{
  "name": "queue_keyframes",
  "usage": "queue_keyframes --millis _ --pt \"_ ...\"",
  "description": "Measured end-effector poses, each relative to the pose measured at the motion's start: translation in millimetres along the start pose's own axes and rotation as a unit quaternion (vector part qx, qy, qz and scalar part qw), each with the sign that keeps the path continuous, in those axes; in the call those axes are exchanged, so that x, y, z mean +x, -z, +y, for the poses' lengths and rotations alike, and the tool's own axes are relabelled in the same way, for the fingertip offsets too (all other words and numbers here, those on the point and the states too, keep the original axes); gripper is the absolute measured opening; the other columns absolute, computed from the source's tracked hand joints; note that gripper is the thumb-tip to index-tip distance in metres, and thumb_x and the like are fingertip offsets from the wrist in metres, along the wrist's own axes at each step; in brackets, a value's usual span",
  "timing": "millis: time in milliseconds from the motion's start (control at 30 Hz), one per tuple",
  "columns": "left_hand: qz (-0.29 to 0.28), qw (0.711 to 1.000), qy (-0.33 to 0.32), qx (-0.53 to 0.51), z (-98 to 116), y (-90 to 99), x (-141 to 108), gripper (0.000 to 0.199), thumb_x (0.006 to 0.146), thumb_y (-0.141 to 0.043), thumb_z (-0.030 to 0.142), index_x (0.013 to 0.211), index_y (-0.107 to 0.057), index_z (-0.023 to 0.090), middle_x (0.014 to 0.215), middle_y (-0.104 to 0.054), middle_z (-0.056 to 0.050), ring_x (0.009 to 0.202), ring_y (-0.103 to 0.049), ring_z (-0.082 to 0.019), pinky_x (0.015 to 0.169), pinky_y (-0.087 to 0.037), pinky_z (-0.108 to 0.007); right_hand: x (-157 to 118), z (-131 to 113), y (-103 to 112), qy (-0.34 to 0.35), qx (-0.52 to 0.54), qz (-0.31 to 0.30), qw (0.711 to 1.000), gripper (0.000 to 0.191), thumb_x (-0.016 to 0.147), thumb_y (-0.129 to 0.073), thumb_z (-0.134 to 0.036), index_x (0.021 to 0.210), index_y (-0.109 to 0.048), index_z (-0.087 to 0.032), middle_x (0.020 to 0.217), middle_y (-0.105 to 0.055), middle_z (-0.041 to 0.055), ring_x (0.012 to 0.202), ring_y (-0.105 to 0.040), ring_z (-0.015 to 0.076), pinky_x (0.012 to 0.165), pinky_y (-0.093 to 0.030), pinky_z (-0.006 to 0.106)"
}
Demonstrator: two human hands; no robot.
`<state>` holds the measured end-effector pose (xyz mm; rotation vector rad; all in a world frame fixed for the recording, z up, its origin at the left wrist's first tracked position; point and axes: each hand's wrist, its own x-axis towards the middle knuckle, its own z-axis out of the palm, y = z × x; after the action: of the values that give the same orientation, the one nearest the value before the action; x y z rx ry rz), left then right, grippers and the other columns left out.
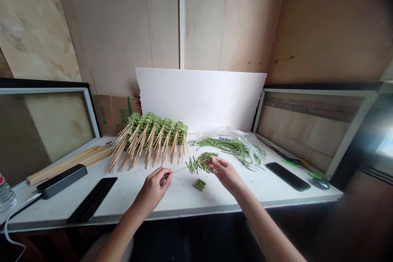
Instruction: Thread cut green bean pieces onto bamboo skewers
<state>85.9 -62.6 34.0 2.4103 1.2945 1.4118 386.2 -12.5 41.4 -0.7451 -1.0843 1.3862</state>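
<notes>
My left hand (pixel 158 181) is closed in a pinch on the blunt end of a thin bamboo skewer (pixel 179 170). Several short pieces of long green bean (pixel 192 166) sit crosswise on that skewer, side by side. My right hand (pixel 223 170) has its thumb and fingers pinched together near the skewer's far end; what lies between the fingertips is too small to make out. Just behind them is a loose heap of cut bean pieces (pixel 203 159). A small bundle of bean pieces (pixel 199 184) lies on the white table (pixel 172 200), nearer to me.
Stacked bean skewers (pixel 153 131) stand at the back left, sticks toward me. Bare skewers (pixel 73 161) lie left of them. Uncut long beans (pixel 227 147) and a clear plastic bag (pixel 245 139) are behind right. Also here are a black phone (pixel 287 176), mouse (pixel 321 183) and dark flat slab (pixel 92 199).
</notes>
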Motion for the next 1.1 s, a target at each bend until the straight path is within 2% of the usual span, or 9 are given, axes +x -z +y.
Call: queue_keyframes --millis 133,267,633,933,1100 --pt "-0.001 1.0 -0.002 0.006 1 0.2 -1 0.016 0.102 -0.052 0.025 0.098 -0.066 0.02 0.08 -0.065 -0.002 0.064 -0.055 -0.014 0.063 -0.045 -0.025 -3 -2 -9 0.006 0.019 -0.024 1.0 0.035 0.075 -0.087 -0.052 0.09 -0.078 -0.021 0.1 -0.079 0.0083 0.106 -0.07 0.0258 0.09 -0.053 0.035" --pt "-0.01 1.0 0.004 0.003 1 -0.4 -2 0.016 0.102 -0.051 0.027 0.099 -0.066 0.02 0.082 -0.065 -0.003 0.065 -0.055 -0.014 0.064 -0.045 -0.025 -5 -2 -12 0.009 0.018 -0.03 0.999 0.036 0.079 -0.084 -0.052 0.095 -0.079 -0.019 0.105 -0.079 0.0111 0.107 -0.071 0.0273 0.093 -0.054 0.038" --pt "-0.002 1.0 0.007 0.011 4 1.6 -1 0.019 0.102 -0.051 0.026 0.095 -0.067 0.02 0.075 -0.06 -0.001 0.063 -0.049 -0.014 0.063 -0.042 -0.025 -8 -4 -15 0.001 0.008 0.01 1.0 0.036 0.072 -0.09 -0.048 0.094 -0.081 -0.021 0.106 -0.08 0.0115 0.112 -0.069 0.03 0.08 -0.054 0.035" --pt "-0.014 1.0 -0.007 0.016 4 6.2 1 0.02 0.102 -0.049 0.024 0.096 -0.067 0.02 0.075 -0.058 -0.001 0.064 -0.048 -0.014 0.065 -0.042 -0.025 -10 -5 -17 0.013 -0.021 0.017 1.0 0.032 0.071 -0.09 -0.046 0.09 -0.081 -0.021 0.102 -0.08 0.0106 0.113 -0.069 0.0324 0.07 -0.054 0.032" --pt "-0.013 1.0 -0.012 0.024 6 5.9 0 0.02 0.102 -0.049 0.024 0.096 -0.068 0.02 0.075 -0.058 -0.001 0.064 -0.049 -0.014 0.065 -0.042 -0.025 -11 -1 -18 0.018 -0.028 0.023 0.999 0.034 0.072 -0.089 -0.047 0.091 -0.08 -0.02 0.104 -0.08 0.0112 0.114 -0.069 0.0327 0.073 -0.058 0.034"
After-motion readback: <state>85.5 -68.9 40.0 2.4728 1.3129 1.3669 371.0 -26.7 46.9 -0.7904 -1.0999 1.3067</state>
